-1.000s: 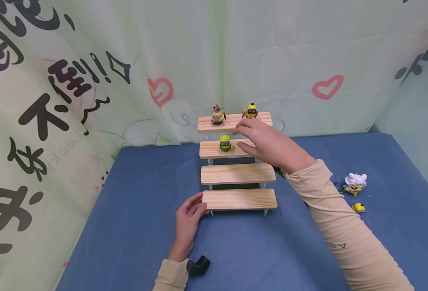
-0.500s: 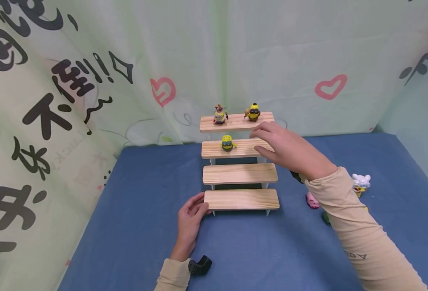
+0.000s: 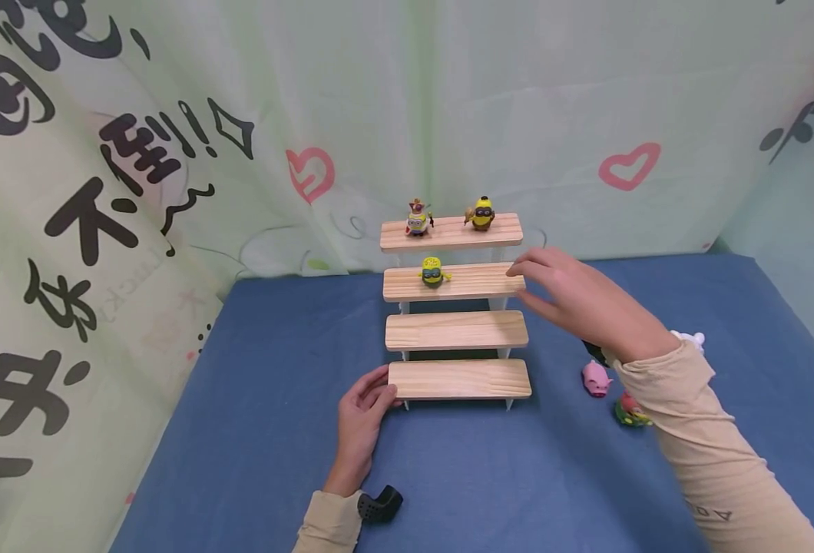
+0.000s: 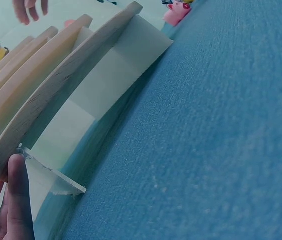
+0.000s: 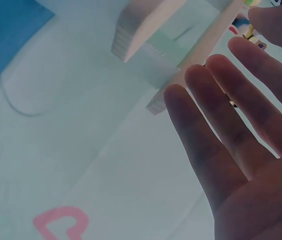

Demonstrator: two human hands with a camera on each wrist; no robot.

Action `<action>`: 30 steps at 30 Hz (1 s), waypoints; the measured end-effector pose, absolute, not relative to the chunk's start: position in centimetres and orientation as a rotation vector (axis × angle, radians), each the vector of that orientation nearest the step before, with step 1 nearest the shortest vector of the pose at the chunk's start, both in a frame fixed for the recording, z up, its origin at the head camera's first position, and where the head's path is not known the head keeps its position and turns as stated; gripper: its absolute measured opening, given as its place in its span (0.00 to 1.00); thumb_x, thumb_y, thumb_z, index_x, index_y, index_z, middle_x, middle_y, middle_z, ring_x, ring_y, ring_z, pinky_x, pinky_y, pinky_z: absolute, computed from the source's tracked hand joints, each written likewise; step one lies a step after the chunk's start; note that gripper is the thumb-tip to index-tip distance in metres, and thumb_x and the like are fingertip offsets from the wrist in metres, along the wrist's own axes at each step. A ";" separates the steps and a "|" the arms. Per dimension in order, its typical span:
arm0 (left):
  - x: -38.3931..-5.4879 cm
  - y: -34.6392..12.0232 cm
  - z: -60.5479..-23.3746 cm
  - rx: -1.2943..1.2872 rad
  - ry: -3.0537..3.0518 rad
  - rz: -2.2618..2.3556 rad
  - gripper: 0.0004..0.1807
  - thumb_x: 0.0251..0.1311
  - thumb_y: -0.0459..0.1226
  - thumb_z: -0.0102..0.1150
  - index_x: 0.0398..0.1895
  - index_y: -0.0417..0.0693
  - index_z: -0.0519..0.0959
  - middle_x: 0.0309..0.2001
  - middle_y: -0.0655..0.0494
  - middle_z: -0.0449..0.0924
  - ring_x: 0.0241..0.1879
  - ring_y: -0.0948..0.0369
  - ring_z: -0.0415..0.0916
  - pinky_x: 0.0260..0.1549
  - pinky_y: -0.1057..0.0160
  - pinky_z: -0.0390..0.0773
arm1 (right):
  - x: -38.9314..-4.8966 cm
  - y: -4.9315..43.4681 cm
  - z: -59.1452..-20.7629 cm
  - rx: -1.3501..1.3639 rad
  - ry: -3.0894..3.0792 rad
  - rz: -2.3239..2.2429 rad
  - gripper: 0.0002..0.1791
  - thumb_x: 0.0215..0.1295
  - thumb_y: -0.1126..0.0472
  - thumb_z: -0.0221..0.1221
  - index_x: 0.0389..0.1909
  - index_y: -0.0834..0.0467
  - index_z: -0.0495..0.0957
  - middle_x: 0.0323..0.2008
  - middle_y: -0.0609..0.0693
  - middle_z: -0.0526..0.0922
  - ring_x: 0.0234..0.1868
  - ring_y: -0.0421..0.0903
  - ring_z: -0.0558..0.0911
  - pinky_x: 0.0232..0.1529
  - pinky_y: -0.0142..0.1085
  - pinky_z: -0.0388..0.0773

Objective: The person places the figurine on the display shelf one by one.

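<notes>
A wooden step rack (image 3: 457, 332) with white legs stands on the blue cloth. My left hand (image 3: 362, 421) pinches the left end of its lowest board; in the left wrist view the thumb and fingers (image 4: 18, 187) lie on both sides of that end. By the right end of the second board from the top, my right hand (image 3: 573, 299) hangs with relaxed fingers and nothing in them. On the top board stand a crowned minion figure (image 3: 417, 218) and a yellow-capped minion figure (image 3: 481, 214). A third minion figure (image 3: 432, 273) stands on the board below, left of its middle.
Right of the rack, a pink pig figure (image 3: 596, 379) and a green and red figure (image 3: 631, 411) lie on the blue cloth (image 3: 269, 369). A white-topped figure (image 3: 690, 338) is mostly hidden behind the right sleeve. A printed curtain (image 3: 462, 100) hangs behind.
My right hand has moved right and down, away from the upper boards, uncovering the yellow-capped minion figure and the pig figure. The left hand keeps its place on the lowest board.
</notes>
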State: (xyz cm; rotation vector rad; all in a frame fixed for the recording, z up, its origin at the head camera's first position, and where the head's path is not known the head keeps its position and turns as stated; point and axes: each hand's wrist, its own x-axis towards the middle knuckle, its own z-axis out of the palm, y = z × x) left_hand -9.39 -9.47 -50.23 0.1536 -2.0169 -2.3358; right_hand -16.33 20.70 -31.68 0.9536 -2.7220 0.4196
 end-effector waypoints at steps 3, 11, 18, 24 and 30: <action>-9.3 -9.5 -50.2 0.164 -2.018 -2.339 0.22 0.63 0.32 0.65 0.60 0.37 0.76 0.56 0.39 0.78 0.43 0.61 0.82 0.41 0.64 0.86 | -16.0 21.3 -31.9 0.950 -2.711 0.416 0.17 0.61 0.66 0.67 0.50 0.64 0.80 0.47 0.57 0.80 0.50 0.52 0.79 0.49 0.48 0.82; -9.4 -9.4 -50.1 0.159 -2.022 -2.333 0.23 0.63 0.32 0.65 0.60 0.38 0.76 0.56 0.39 0.78 0.44 0.60 0.82 0.42 0.64 0.86 | -15.1 23.3 -33.0 0.901 -2.768 0.380 0.18 0.61 0.66 0.68 0.51 0.64 0.80 0.49 0.59 0.80 0.52 0.56 0.78 0.49 0.53 0.81; -9.4 -9.5 -50.3 0.144 -2.029 -2.323 0.23 0.63 0.33 0.65 0.61 0.37 0.75 0.56 0.39 0.78 0.44 0.60 0.82 0.42 0.64 0.85 | -14.4 24.2 -33.9 0.816 -2.843 0.358 0.18 0.62 0.64 0.67 0.53 0.62 0.80 0.51 0.57 0.80 0.53 0.54 0.78 0.51 0.51 0.81; -9.4 -9.6 -50.4 0.135 -2.020 -2.330 0.22 0.63 0.33 0.65 0.60 0.38 0.76 0.56 0.39 0.78 0.44 0.60 0.82 0.43 0.64 0.85 | -13.9 25.0 -34.8 0.842 -2.814 0.373 0.18 0.60 0.66 0.68 0.51 0.64 0.80 0.49 0.58 0.81 0.52 0.56 0.79 0.49 0.53 0.82; -9.4 -9.5 -50.3 0.140 -2.008 -2.342 0.22 0.63 0.32 0.65 0.60 0.37 0.76 0.55 0.39 0.78 0.44 0.60 0.82 0.42 0.63 0.86 | -13.5 26.0 -35.6 0.862 -2.782 0.390 0.17 0.58 0.67 0.68 0.49 0.63 0.81 0.48 0.58 0.81 0.50 0.56 0.79 0.47 0.53 0.82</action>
